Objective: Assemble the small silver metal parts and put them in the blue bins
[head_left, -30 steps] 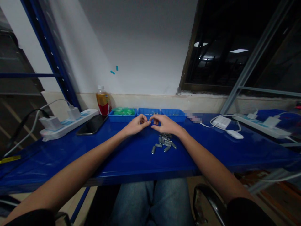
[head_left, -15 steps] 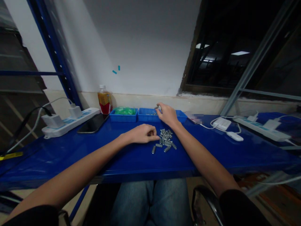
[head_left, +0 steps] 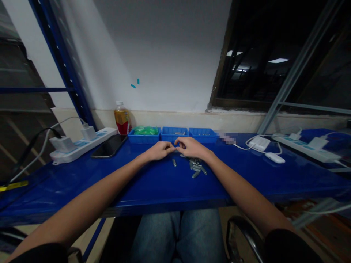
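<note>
My left hand (head_left: pixel 161 150) and my right hand (head_left: pixel 192 147) meet fingertip to fingertip just above the blue table (head_left: pixel 153 182). Both are closed in a pinch; whatever sits between the fingers is too small and too covered to make out. Below my right hand lies a heap of small silvery metal cylinders (head_left: pixel 196 168), partly hidden by that hand and wrist. One lone metal cylinder (head_left: pixel 174 162) rests apart, in front of the fingertips.
Along the wall stand three blue trays: one with green plastic pieces (head_left: pixel 146 130), a middle tray (head_left: pixel 167 138) and a right tray (head_left: pixel 203 139) with small metal parts. Left are a bottle (head_left: pixel 122 118), a phone (head_left: pixel 109 146) and a power strip (head_left: pixel 82 146); chargers (head_left: pixel 259 144) lie right.
My right hand has come down from over the trays to meet my left hand. My left hand has shifted slightly left and away from me, off the heap's edge.
</note>
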The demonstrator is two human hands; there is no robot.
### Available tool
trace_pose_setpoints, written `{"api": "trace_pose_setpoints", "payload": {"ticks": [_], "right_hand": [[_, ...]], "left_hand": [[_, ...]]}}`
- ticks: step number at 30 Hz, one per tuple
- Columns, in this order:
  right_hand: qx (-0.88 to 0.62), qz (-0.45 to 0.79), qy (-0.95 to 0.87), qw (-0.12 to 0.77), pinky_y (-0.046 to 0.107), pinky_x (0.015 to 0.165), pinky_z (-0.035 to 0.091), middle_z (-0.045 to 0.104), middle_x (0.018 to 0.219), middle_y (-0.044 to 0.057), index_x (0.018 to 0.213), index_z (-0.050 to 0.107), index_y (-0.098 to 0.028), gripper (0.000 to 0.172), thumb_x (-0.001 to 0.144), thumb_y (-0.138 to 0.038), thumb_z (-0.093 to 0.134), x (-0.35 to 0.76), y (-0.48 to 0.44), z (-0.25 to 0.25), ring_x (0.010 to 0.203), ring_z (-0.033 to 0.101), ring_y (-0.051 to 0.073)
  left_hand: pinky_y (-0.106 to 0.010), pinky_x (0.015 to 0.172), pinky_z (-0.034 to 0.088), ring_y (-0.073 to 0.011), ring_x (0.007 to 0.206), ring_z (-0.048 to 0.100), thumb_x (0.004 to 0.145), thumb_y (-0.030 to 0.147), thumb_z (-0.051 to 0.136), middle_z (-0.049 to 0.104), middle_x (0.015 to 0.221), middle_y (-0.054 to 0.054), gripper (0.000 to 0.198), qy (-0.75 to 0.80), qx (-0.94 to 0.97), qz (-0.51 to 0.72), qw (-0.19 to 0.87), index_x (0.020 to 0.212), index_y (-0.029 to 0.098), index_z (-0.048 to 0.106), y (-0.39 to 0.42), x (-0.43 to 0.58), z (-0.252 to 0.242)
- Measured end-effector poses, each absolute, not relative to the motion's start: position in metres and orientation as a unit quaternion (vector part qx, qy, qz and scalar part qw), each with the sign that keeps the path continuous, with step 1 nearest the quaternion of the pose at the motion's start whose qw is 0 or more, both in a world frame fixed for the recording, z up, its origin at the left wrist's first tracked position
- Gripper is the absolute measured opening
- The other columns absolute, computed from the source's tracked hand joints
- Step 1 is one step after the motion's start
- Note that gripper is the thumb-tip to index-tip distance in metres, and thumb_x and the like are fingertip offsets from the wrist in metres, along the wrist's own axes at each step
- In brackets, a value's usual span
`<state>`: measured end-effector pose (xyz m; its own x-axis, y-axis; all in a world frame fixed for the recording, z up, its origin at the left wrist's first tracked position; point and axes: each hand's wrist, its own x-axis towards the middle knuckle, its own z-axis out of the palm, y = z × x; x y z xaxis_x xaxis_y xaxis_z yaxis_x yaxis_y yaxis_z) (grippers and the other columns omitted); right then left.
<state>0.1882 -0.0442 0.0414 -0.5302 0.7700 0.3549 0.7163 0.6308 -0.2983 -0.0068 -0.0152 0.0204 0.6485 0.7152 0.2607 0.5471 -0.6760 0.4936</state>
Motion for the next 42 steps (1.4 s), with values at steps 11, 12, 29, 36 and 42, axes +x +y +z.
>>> {"api": "trace_pose_setpoints", "payload": {"ticks": [11, 12, 29, 36, 42], "right_hand": [[-0.337, -0.048, -0.863, 0.373, 0.026, 0.069, 0.043, 0.063, 0.080, 0.002, 0.089, 0.057, -0.018, 0.011, 0.080, -0.015, 0.052, 0.181, -0.051, 0.049, 0.072, 0.057, 0.014], [-0.331, -0.078, -0.853, 0.395, 0.027, 0.070, 0.044, 0.063, 0.081, 0.003, 0.089, 0.057, -0.018, 0.010, 0.081, -0.016, 0.052, 0.182, -0.051, 0.053, 0.073, 0.057, 0.014], [-0.496, 0.035, -0.847, 0.186, 0.025, 0.062, 0.039, 0.066, 0.076, 0.004, 0.100, 0.063, -0.016, 0.020, 0.086, -0.028, 0.054, 0.210, -0.036, 0.050, 0.068, 0.059, 0.016], [-0.412, 0.094, -0.876, 0.233, 0.024, 0.062, 0.037, 0.060, 0.072, 0.000, 0.095, 0.059, -0.015, 0.015, 0.081, -0.021, 0.059, 0.196, -0.042, 0.042, 0.065, 0.054, 0.012], [-0.365, -0.031, -0.898, 0.245, 0.025, 0.065, 0.033, 0.057, 0.074, 0.001, 0.078, 0.055, -0.018, 0.010, 0.082, -0.027, 0.054, 0.191, -0.046, 0.047, 0.070, 0.051, 0.014]], "left_hand": [[-0.028, 0.067, 0.044, -0.0151, 0.068, 0.053, 0.090, 0.052, 0.033, 0.058, 0.072, -0.003, 0.047, 0.323, 0.826, 0.361, 0.290, 0.082, 0.013, 0.057, -0.008, -0.007, 0.028], [-0.029, 0.069, 0.045, -0.0159, 0.070, 0.055, 0.092, 0.050, 0.029, 0.060, 0.075, -0.005, 0.049, 0.324, 0.827, 0.356, 0.289, 0.086, 0.012, 0.059, -0.010, -0.006, 0.028], [-0.036, 0.079, 0.041, -0.0240, 0.091, 0.059, 0.084, 0.025, 0.051, 0.066, 0.094, -0.006, 0.012, 0.358, 0.914, 0.191, -0.015, 0.092, 0.020, 0.059, -0.053, 0.029, 0.008], [-0.027, 0.066, 0.043, -0.0153, 0.071, 0.057, 0.085, 0.031, 0.053, 0.058, 0.077, 0.000, 0.016, 0.359, 0.813, 0.403, 0.219, 0.090, 0.018, 0.046, -0.018, 0.008, 0.007], [-0.026, 0.069, 0.045, -0.0145, 0.076, 0.060, 0.083, 0.035, 0.054, 0.057, 0.079, 0.001, 0.021, 0.284, 0.781, 0.446, 0.332, 0.088, 0.019, 0.042, -0.015, 0.009, 0.010]]}}
